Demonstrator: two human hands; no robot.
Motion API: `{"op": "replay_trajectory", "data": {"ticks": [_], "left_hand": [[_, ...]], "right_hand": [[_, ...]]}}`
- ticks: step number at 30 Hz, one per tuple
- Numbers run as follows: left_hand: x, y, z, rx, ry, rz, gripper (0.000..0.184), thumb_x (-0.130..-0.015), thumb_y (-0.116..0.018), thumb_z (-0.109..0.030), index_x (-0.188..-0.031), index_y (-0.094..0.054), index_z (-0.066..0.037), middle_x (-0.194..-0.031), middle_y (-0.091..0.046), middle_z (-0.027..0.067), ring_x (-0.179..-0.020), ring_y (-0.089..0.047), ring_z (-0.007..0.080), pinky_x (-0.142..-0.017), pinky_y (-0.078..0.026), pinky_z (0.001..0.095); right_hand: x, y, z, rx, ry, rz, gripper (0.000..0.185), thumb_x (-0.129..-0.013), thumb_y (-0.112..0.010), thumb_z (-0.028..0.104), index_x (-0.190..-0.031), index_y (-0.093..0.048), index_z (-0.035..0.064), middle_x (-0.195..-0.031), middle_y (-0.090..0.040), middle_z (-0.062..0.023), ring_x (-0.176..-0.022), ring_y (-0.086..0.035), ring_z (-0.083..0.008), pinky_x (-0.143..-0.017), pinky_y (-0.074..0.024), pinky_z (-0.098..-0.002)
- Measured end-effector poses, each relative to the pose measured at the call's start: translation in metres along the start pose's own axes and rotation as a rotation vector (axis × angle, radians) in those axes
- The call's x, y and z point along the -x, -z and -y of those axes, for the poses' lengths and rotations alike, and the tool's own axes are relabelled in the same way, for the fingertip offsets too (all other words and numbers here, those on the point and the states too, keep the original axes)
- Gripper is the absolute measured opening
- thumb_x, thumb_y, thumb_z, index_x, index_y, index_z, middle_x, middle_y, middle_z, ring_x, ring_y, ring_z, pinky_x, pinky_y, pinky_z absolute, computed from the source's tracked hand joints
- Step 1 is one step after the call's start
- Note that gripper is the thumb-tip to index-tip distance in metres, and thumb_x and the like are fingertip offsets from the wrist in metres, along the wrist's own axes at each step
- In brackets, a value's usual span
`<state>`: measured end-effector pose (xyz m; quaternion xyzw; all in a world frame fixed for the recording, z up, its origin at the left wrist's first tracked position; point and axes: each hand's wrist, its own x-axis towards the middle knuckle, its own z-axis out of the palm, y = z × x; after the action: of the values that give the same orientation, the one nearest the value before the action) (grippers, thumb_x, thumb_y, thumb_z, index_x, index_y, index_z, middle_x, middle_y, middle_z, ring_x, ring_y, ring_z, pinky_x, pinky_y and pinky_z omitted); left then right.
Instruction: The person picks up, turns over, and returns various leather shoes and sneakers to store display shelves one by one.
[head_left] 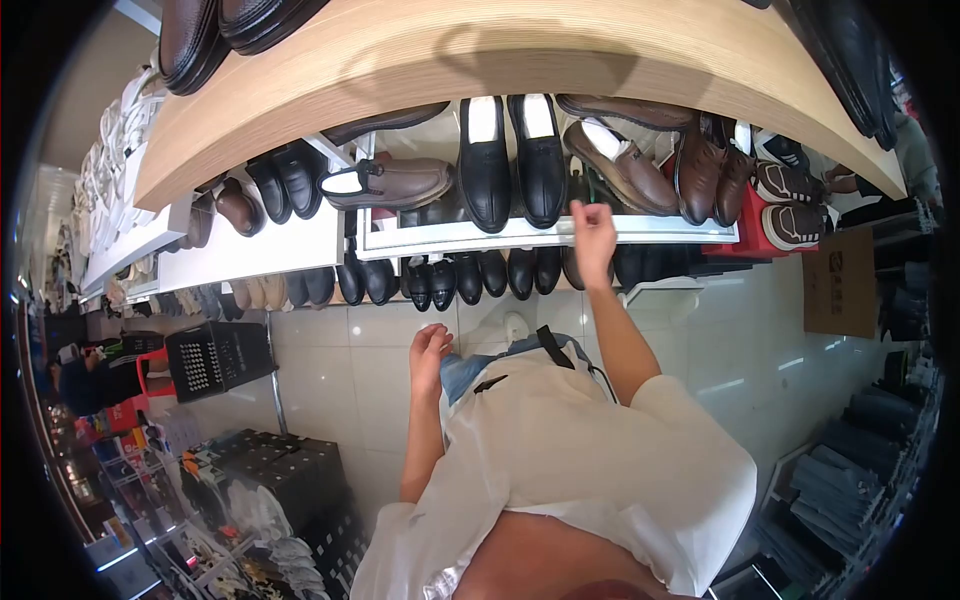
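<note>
Facing a white shelf [680, 231] at 12 o'clock. Seeing two black shoes [485, 180] on it, pointing toes to 6. Holding the right hand [594, 236] nearer, with shoes toward 11; bending its grip, not telling whether pinching. Hanging the left hand [429, 352] lower, loose and empty.

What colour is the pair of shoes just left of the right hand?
Black, with white showing inside; the pair of shoes shows best in the head view.
</note>
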<state>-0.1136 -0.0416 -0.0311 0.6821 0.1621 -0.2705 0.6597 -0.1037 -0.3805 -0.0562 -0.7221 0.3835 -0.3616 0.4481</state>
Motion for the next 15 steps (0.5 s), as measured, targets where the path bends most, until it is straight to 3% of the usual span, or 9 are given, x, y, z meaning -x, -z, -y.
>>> {"op": "replay_trajectory", "data": {"ticks": [1, 2, 3, 4, 7, 11, 15], "left_hand": [[-0.001, -0.002, 0.001, -0.018, 0.007, 0.015, 0.039, -0.093, -0.059, -0.023, -0.119, -0.053, 0.006, -0.113, -0.061, 0.0158, -0.104, -0.061, 0.0256, -0.09, -0.05, 0.0362], [-0.002, -0.005, 0.003, -0.036, 0.014, 0.033, 0.039, -0.093, -0.059, -0.023, -0.118, -0.054, 0.006, -0.112, -0.062, 0.0158, -0.103, -0.062, 0.0257, -0.089, -0.05, 0.0359], [-0.002, -0.007, 0.004, -0.039, 0.018, 0.04, 0.039, -0.093, -0.059, -0.023, -0.118, -0.054, 0.006, -0.112, -0.062, 0.0158, -0.103, -0.062, 0.0257, -0.089, -0.05, 0.0359], [-0.002, -0.009, 0.005, -0.061, 0.031, 0.066, 0.039, -0.092, -0.06, -0.023, -0.118, -0.054, 0.006, -0.112, -0.062, 0.0158, -0.103, -0.062, 0.0255, -0.089, -0.05, 0.0355], [0.002, -0.018, 0.001, -0.078, 0.031, 0.106, 0.038, -0.092, -0.06, -0.023, -0.117, -0.055, 0.005, -0.111, -0.062, 0.0158, -0.102, -0.063, 0.0254, -0.088, -0.05, 0.0348], [0.008, -0.025, -0.008, -0.05, 0.009, 0.144, 0.038, -0.092, -0.06, -0.024, -0.117, -0.056, 0.004, -0.111, -0.062, 0.0158, -0.102, -0.063, 0.0251, -0.088, -0.05, 0.0349], [0.011, -0.022, -0.013, -0.062, -0.005, 0.199, 0.038, -0.092, -0.06, -0.024, -0.117, -0.055, 0.004, -0.112, -0.062, 0.016, -0.102, -0.062, 0.0252, -0.089, -0.049, 0.0351]], "right_hand": [[-0.02, 0.022, 0.018, 0.035, -0.053, -0.062, 0.027, -0.083, -0.074, 0.022, -0.087, -0.059, -0.0006, -0.078, -0.063, -0.0146, -0.072, -0.061, -0.0278, -0.068, -0.0477, -0.0393], [-0.044, 0.031, -0.001, 0.229, 0.161, -0.195, 0.031, -0.08, -0.075, 0.02, -0.096, -0.058, -0.0021, -0.093, -0.061, -0.0186, -0.091, -0.06, -0.0339, -0.079, -0.0459, -0.0413], [-0.062, 0.044, -0.003, 0.399, 0.189, -0.173, 0.043, -0.077, -0.077, 0.018, -0.107, -0.056, -0.0028, -0.108, -0.056, -0.0202, -0.107, -0.053, -0.0383, -0.088, -0.043, -0.042], [-0.08, 0.049, -0.017, 0.462, 0.292, -0.204, 0.058, -0.073, -0.081, 0.023, -0.117, -0.052, -0.0012, -0.116, -0.055, -0.0182, -0.114, -0.05, -0.038, -0.095, -0.0388, -0.0453], [-0.107, 0.054, -0.025, 0.745, 0.358, -0.101, 0.074, -0.067, -0.084, 0.03, -0.124, -0.047, 0.0005, -0.121, -0.054, -0.0166, -0.119, -0.046, -0.0377, -0.101, -0.0327, -0.0488], [-0.125, 0.061, -0.019, 0.864, 0.351, 0.042, 0.084, -0.064, -0.085, 0.039, -0.128, -0.047, 0.0, -0.125, -0.053, -0.0174, -0.119, -0.047, -0.0374, -0.101, -0.0321, -0.0488], [-0.12, 0.074, 0.004, 0.953, 0.157, 0.238, 0.086, -0.06, -0.085, 0.046, -0.123, -0.049, 0.0003, -0.125, -0.054, -0.0175, -0.119, -0.049, -0.0359, -0.101, -0.0337, -0.0476]]}}
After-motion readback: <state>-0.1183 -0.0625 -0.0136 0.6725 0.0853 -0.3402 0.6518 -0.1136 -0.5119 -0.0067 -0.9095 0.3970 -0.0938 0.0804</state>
